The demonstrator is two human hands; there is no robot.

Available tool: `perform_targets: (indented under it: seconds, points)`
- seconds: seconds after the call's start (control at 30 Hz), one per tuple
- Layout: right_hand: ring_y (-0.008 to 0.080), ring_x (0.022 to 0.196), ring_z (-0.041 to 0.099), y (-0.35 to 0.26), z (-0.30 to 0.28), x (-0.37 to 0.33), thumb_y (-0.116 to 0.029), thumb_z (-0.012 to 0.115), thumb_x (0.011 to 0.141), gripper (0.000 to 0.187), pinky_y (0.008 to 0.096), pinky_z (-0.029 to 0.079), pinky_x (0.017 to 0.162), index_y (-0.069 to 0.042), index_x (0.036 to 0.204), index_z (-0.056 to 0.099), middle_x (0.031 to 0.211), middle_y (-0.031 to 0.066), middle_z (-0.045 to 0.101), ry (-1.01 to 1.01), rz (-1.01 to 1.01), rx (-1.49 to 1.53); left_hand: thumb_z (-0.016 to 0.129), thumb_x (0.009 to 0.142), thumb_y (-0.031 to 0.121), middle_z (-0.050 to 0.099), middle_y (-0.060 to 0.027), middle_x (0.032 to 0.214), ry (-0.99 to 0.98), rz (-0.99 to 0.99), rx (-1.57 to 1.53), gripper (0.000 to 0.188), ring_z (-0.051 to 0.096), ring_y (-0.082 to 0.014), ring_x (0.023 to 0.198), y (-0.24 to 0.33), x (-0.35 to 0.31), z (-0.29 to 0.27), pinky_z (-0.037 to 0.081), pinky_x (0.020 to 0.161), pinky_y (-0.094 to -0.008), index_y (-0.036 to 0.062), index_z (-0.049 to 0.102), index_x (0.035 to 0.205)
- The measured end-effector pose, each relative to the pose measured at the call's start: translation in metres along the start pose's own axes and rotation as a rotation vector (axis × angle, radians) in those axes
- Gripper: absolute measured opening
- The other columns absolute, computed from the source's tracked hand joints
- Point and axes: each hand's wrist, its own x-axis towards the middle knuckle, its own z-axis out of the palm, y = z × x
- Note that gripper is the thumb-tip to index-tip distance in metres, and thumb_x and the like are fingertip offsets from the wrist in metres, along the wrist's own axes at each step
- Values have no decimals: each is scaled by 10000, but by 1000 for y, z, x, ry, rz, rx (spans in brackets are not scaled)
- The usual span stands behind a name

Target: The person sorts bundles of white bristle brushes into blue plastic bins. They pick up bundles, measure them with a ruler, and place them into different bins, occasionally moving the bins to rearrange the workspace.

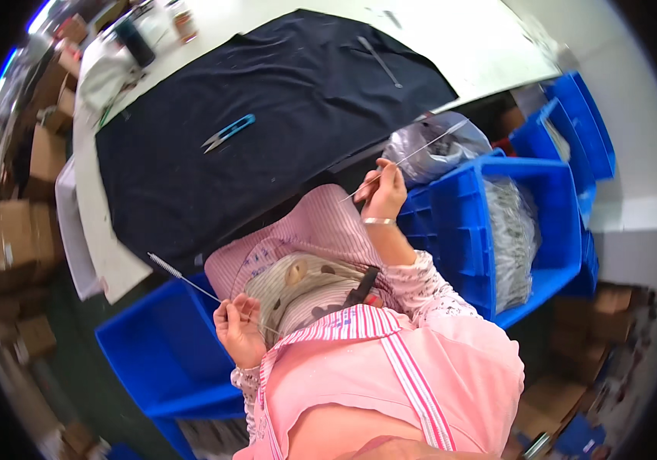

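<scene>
My left hand (240, 330) is closed on the thin wire stem of a small tube brush (166, 266), held low over my lap. Its pale bristled end points away to the far left. Farther forward on the right, my right hand (382, 192) pinches a second slender rod (432, 143), slanting up to the right. Whether that rod has bristles too is hard to make out. On the black cloth (190, 184) before me lie a pair of blue-handled thread snips (229, 133) and another thin brush (381, 63).
The cloth covers much of a white table (482, 46). A bottle (182, 21) and a dark cylinder (135, 42) stand at its far left. To my right, a clear plastic bag (436, 146) sits beside a blue bin (459, 230). Another blue bin (167, 345) stands left, near cardboard boxes (18, 234).
</scene>
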Motion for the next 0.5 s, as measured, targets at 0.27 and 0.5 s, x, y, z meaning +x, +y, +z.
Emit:
perform_targets:
  seconds: [0.27, 0.5]
  points:
    - [88, 327, 323, 32, -94, 124, -309, 492, 875, 248, 233, 242, 314, -67, 839, 534, 499, -9, 410, 418, 332, 72, 524, 878, 155, 626, -69, 870, -90, -132, 207, 91, 590, -172, 737, -2, 5, 33, 495, 732, -361, 119, 518, 962]
    - [168, 428, 433, 35, -166, 284, -475, 543, 812, 421, 294, 327, 381, -63, 749, 486, 587, 65, 504, 864, 432, 140, 517, 883, 157, 612, -53, 828, -26, -186, 214, 103, 589, -192, 709, -10, -5, 51, 494, 700, -349, 106, 493, 969]
